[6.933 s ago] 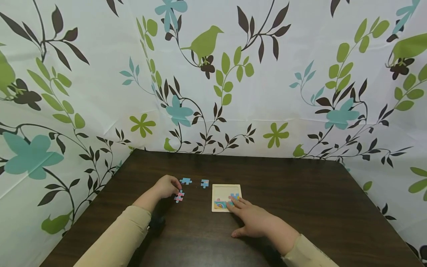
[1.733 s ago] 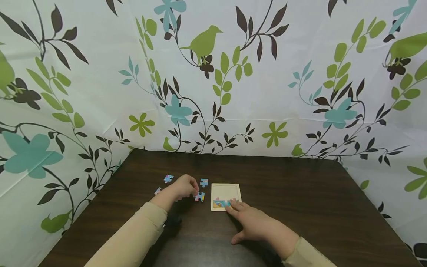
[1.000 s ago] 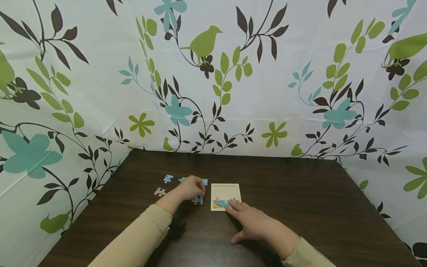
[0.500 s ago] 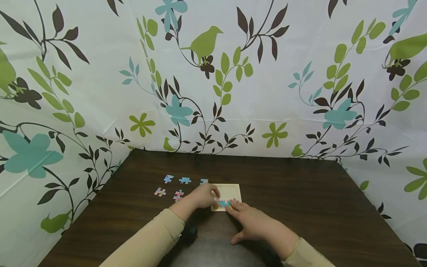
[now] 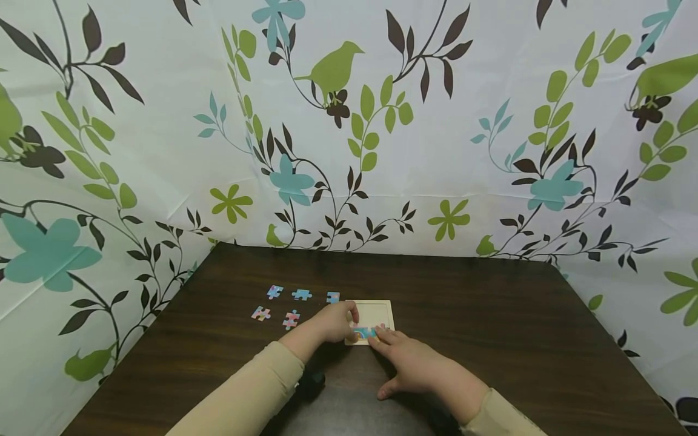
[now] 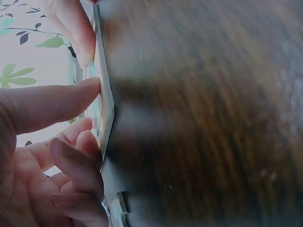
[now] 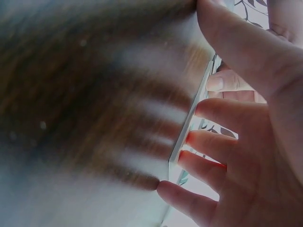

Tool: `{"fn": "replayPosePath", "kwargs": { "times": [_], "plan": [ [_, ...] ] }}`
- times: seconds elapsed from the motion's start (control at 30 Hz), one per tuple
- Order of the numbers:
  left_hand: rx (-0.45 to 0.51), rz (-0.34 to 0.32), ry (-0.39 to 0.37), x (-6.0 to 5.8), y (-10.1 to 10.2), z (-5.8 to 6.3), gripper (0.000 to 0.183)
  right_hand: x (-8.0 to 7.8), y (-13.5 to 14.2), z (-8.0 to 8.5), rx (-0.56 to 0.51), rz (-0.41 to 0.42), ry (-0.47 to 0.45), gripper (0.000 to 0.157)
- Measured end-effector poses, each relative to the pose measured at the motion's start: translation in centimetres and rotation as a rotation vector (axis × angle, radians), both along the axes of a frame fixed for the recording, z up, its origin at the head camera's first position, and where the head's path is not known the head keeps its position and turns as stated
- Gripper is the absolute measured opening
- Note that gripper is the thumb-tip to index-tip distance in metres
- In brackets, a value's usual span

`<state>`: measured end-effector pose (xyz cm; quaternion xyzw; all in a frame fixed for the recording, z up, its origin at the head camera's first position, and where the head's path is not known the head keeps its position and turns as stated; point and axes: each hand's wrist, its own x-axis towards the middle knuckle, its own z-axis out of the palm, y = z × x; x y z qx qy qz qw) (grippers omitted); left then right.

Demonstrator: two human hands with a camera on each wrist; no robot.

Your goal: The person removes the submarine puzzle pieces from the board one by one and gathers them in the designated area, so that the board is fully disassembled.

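Note:
My left hand (image 5: 335, 322) is over the left side of a small pale wooden puzzle tray (image 5: 384, 301). Thumb and curled forefinger come together at a puzzle piece, mostly hidden by the hand. In the left wrist view, the left thumb (image 6: 61, 101) meets the tray's edge (image 6: 106, 99). My right hand (image 5: 417, 360) rests its spread, straight fingers on the tray's near right corner; the right wrist view shows the fingertips (image 7: 191, 137) along the tray edge (image 7: 187, 125). Fitted blue puzzle pieces (image 5: 364, 333) fill the tray's near strip, partly covered by both hands.
Several loose puzzle pieces lie left of the tray: a blue one (image 5: 302, 295), a pink one (image 5: 291, 319), another pink one (image 5: 260, 313), and blue ones at the far left (image 5: 275, 292) and beside the tray (image 5: 333, 297). Behind the dark wooden table (image 5: 491, 333) hangs a patterned cloth (image 5: 349, 181).
From among the loose pieces, my left hand has moved right with a puzzle piece to the tray's left side. It has barely moved in the last half second. My right hand stays on the tray.

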<state>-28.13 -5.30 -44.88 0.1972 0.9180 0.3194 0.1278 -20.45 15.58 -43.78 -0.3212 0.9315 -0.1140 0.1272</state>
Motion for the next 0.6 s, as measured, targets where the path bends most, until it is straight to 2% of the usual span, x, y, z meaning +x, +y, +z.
{"fn": "replayPosePath", "kwargs": {
  "times": [0.4,0.6],
  "plan": [
    [-0.011,-0.007,0.027,-0.08,0.08,-0.02,0.034,0.05,0.09,-0.05,0.001,-0.002,0.008,0.101],
    [-0.003,-0.004,0.013,-0.10,0.07,0.06,0.035,0.01,-0.05,0.04,0.002,0.000,0.018,0.101]
  ]
}}
